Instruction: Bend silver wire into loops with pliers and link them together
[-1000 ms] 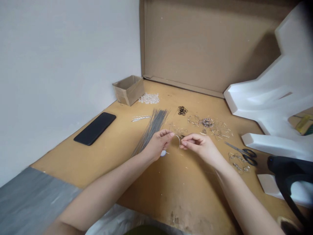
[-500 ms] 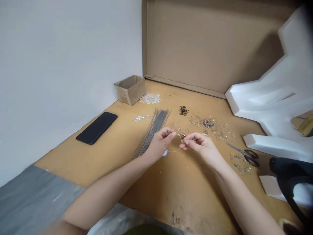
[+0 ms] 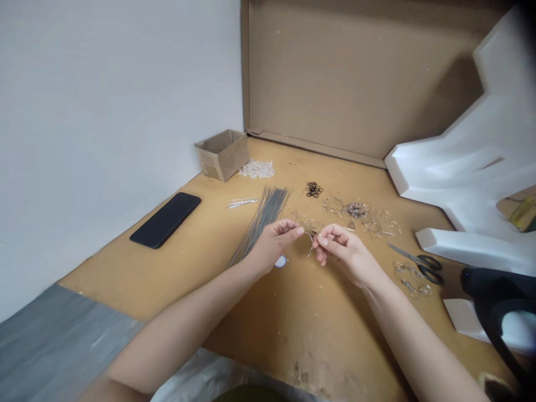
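Note:
Between my two hands a thin, curved piece of wire (image 3: 310,241) is held above the table. My left hand (image 3: 276,241) pinches one part of it between thumb and fingers. On the other side, the thumb and fingertips of my right hand (image 3: 341,248) are closed on the wire too. Beneath and behind my left hand lies a bundle of straight grey wires (image 3: 268,212). A small white-and-blue round thing (image 3: 281,261) shows under the left wrist. Beyond my right hand sit tangled wire loops (image 3: 357,210) and a cluster of black rings (image 3: 314,190).
A small cardboard box (image 3: 221,156) stands at the back left beside a pile of clear beads (image 3: 257,168). A black phone (image 3: 166,220) and a few silver strips (image 3: 243,202) lie left. Scissors (image 3: 416,259), wire rings (image 3: 412,279) and white foam (image 3: 452,167) are right.
My right fingers have shifted slightly on the wire, and its curve now looks smaller, with a short end hanging down. My left hand stays nearly in place.

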{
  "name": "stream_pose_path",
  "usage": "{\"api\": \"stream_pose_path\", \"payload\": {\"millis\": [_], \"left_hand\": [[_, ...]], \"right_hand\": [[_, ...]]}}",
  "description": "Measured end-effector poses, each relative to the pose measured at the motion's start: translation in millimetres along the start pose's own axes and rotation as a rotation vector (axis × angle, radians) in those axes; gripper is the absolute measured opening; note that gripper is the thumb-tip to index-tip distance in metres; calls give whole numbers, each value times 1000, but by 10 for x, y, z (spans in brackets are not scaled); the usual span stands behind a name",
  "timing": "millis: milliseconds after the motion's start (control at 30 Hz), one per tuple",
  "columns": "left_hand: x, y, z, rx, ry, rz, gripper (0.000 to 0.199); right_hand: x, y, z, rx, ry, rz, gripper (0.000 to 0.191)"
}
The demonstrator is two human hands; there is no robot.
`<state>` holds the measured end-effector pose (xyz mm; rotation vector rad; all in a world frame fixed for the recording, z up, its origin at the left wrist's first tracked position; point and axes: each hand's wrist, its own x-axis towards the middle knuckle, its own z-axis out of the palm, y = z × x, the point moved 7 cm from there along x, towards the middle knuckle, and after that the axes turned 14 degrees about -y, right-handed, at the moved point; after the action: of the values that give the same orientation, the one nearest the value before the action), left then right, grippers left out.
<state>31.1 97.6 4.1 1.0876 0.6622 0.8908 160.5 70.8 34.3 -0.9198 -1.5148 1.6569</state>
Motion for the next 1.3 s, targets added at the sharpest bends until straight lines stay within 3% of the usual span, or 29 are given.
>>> {"api": "stream_pose_path", "payload": {"millis": [367, 633, 767, 967, 1133, 1300], "left_hand": [[6, 112, -45, -74, 24, 2, 33], [34, -24, -12, -224, -91, -43, 35], [31, -67, -41, -242, -47, -48, 35], [-25, -51, -11, -240, 19, -33, 29], [-42, -7, 51, -320, -5, 3, 25], [-5, -54, 83, -417, -46, -16, 23]], "right_hand": [[-29, -15, -72, 147, 30, -9, 17], [-16, -27, -5, -117, 31, 28, 21], [24, 55, 21, -99, 29, 47, 21], [81, 302, 113, -224, -22, 196, 21], [91, 300, 132, -395, 82, 65, 21], [120, 366, 262, -243, -8, 38, 27]]}}
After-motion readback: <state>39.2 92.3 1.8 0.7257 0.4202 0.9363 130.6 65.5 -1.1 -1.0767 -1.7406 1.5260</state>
